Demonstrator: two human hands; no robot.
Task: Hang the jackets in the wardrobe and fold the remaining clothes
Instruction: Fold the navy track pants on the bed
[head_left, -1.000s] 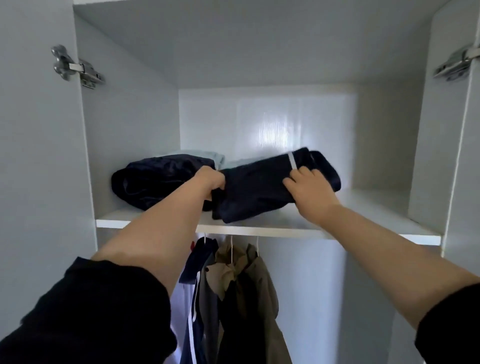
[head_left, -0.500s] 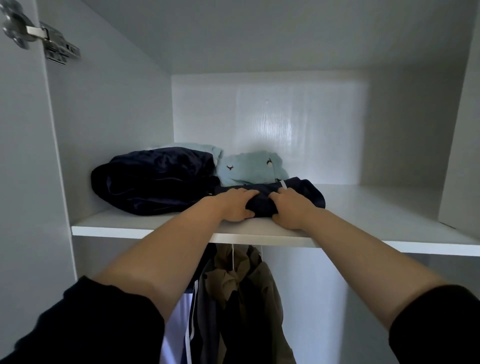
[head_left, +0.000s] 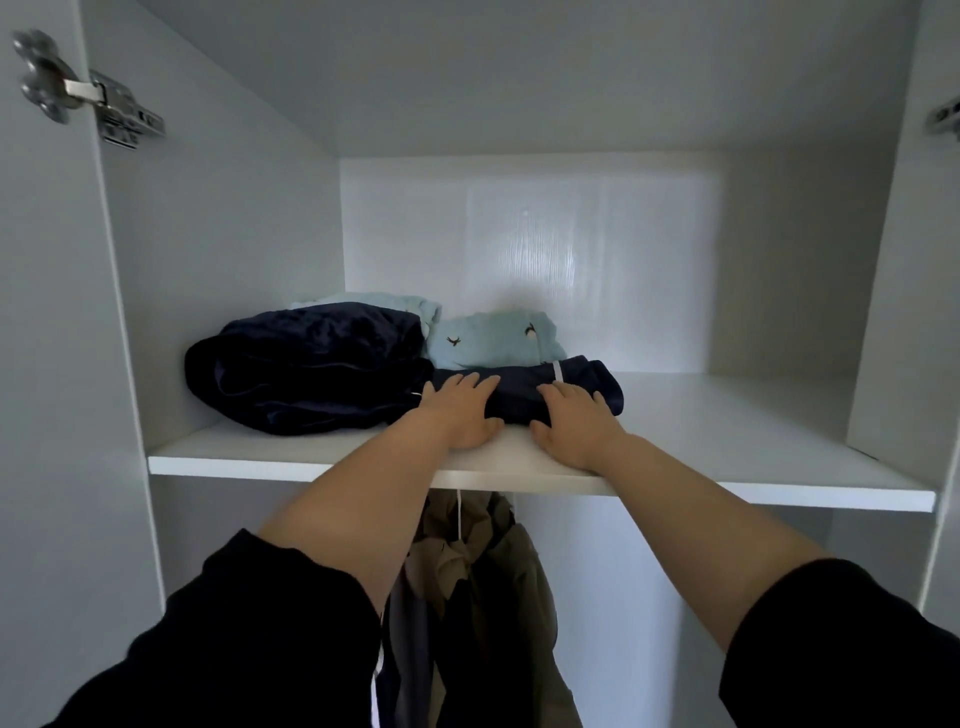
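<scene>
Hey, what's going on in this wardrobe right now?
A person is putting folded clothes away on the wardrobe's upper shelf. Both the left hand and the right hand lie flat, fingers straight, on a folded navy garment with a white stripe near the shelf's front edge. Beside it sits a bulkier dark navy bundle, with light blue clothes behind. Jackets already hang below the shelf.
</scene>
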